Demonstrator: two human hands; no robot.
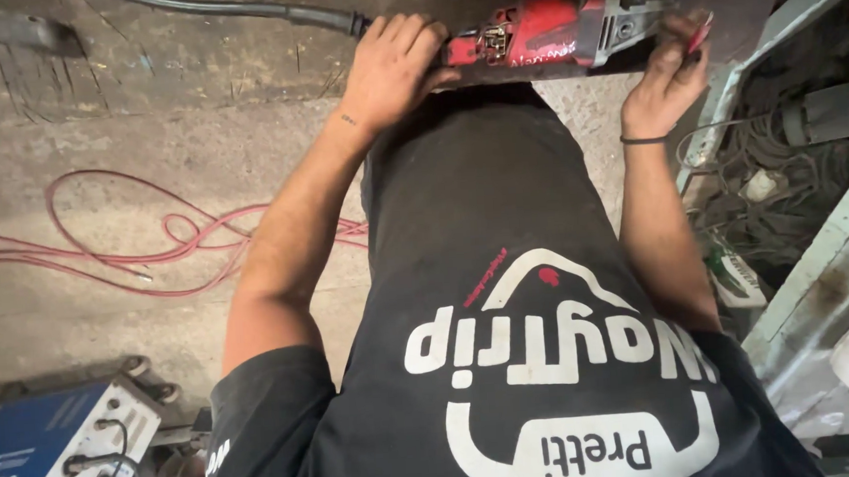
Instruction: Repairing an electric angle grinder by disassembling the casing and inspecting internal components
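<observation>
left hand (392, 71) wraps the rear handle of a red plastic angle grinder (549, 34), steadying it across the knees. right hand (667, 71) fingers pinch a small red tool at the grinder's grey head, near the grey concrete floor (100, 139).

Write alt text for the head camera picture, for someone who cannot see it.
Seen from above, a person in a black printed T-shirt holds a red angle grinder, left hand on its rear grip by the black power cable, right hand at its head. A red cord loops over the concrete floor, and a blue welding machine sits lower left.
</observation>
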